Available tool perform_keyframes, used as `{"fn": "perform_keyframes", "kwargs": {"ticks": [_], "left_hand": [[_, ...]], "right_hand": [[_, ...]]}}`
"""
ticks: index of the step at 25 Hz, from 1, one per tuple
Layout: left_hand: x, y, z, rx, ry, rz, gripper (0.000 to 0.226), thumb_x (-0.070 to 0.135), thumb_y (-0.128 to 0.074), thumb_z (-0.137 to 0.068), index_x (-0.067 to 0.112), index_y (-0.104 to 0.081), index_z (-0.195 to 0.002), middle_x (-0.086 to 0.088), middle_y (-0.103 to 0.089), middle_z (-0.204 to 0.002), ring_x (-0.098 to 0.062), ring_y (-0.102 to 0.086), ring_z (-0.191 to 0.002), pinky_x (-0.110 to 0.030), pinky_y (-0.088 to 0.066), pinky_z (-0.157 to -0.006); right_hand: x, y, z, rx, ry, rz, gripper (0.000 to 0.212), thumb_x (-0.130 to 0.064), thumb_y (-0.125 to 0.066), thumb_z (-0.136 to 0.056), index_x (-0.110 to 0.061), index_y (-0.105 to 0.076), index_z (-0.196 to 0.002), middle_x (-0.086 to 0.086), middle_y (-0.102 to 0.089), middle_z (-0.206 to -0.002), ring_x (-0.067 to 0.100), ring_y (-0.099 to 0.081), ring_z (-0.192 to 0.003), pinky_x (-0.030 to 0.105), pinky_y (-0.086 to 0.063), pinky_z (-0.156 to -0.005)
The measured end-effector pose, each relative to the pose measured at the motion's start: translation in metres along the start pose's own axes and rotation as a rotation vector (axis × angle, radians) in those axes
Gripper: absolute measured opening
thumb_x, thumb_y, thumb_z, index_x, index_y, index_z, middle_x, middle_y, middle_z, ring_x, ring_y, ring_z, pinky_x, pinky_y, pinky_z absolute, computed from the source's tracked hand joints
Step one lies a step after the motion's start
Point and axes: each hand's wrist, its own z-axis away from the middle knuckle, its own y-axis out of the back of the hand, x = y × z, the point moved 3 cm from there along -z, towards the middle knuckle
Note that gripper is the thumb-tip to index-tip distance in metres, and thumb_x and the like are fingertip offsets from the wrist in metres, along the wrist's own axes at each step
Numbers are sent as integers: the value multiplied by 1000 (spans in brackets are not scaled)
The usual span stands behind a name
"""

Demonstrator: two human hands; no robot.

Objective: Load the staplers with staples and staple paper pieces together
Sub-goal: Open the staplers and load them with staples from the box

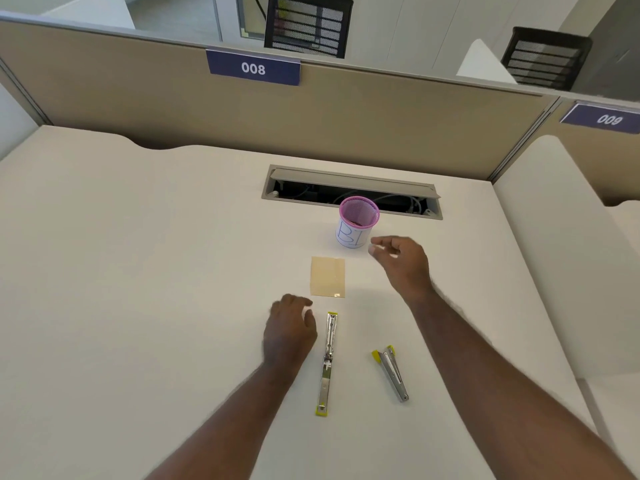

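Note:
A silver stapler with yellow ends (327,363) lies swung fully open and flat on the white desk (138,271). A second, closed stapler (391,372) lies to its right. Beyond them sits a small tan stack of paper pieces (328,277). My left hand (289,329) hovers just left of the open stapler's far end, fingers loosely curled, holding nothing that I can see. My right hand (401,263) is raised right of the paper, close to a pink mesh cup (356,221), fingers relaxed and empty.
The pink mesh cup has a white label with blue letters and stands before an open cable slot (351,190) in the desk. A beige partition (242,109) with a "008" sign closes the back. A neighbouring desk lies to the right.

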Motion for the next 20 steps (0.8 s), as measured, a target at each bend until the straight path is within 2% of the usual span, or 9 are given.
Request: {"fn": "perform_keyframes", "kwargs": {"ticks": [1,3,5,7,10,13,15,17,20], "left_hand": [[-5,2,-7,24,-60,-100,31,21,-56,-90,19,-64,-120,-2,-59,-129,-26,-51,-124,-38,-36,-103],[-18,2,-23,-39,-108,-285,49,33,-51,-93,22,-47,-140,-2,-36,-155,-25,-27,-146,-49,-17,-117],[-35,-4,-32,-91,-117,-408,61,43,-44,-95,23,-29,-151,-3,-15,-163,-28,-8,-151,-59,-6,-116],[-46,-8,-34,-101,-126,-485,63,47,-38,-95,21,-28,-152,-7,-14,-164,-33,-12,-150,-67,-12,-113],[-52,-13,-32,-122,-124,-526,64,51,-28,-94,19,-34,-150,-10,-24,-161,-36,-24,-147,-69,-19,-110],[-54,-15,-34,-95,-140,-530,63,51,-29,-94,20,-36,-149,-8,-27,-160,-35,-27,-146,-69,-20,-110],[-55,-14,-35,-85,-142,-523,64,52,-28,-94,22,-35,-149,-6,-26,-161,-33,-24,-147,-69,-18,-111],[-56,-14,-36,-108,-121,-504,65,54,-25,-94,24,-30,-151,-4,-19,-163,-31,-17,-150,-66,-12,-113],[-57,-13,-38,-129,-93,-491,65,55,-26,-96,28,-18,-154,1,-5,-165,-26,-1,-152,-63,-1,-115]], "right_hand": [[-4,-3,-12,14,29,67,17,-23,-74,-86,-17,-75,-102,6,-71,-109,20,-65,-100,28,-48,-85],[-9,-8,-32,55,50,172,21,-25,-73,-86,-17,-75,-105,6,-68,-115,21,-62,-107,28,-46,-86],[-10,-15,-47,78,37,221,20,-27,-72,-86,-20,-75,-105,4,-67,-119,22,-61,-114,31,-47,-90],[-13,-21,-60,110,34,247,22,-28,-72,-86,-19,-76,-105,4,-69,-117,23,-62,-111,33,-50,-90],[-21,-27,-74,186,-17,304,25,-32,-73,-85,-20,-76,-107,5,-70,-114,26,-63,-106,30,-48,-80],[-23,-28,-86,145,11,373,28,-34,-71,-86,-21,-75,-111,6,-68,-117,30,-60,-110,38,-50,-91],[-23,-20,-93,106,70,335,27,-30,-68,-89,-20,-75,-113,6,-68,-119,29,-61,-112,43,-50,-96],[-14,-1,-92,124,116,238,24,-23,-66,-90,-17,-75,-111,6,-70,-117,24,-65,-108,35,-50,-97],[21,43,-67,178,111,212,19,-17,-64,-90,-17,-75,-104,6,-71,-110,22,-68,-92,20,-42,-81]]}}
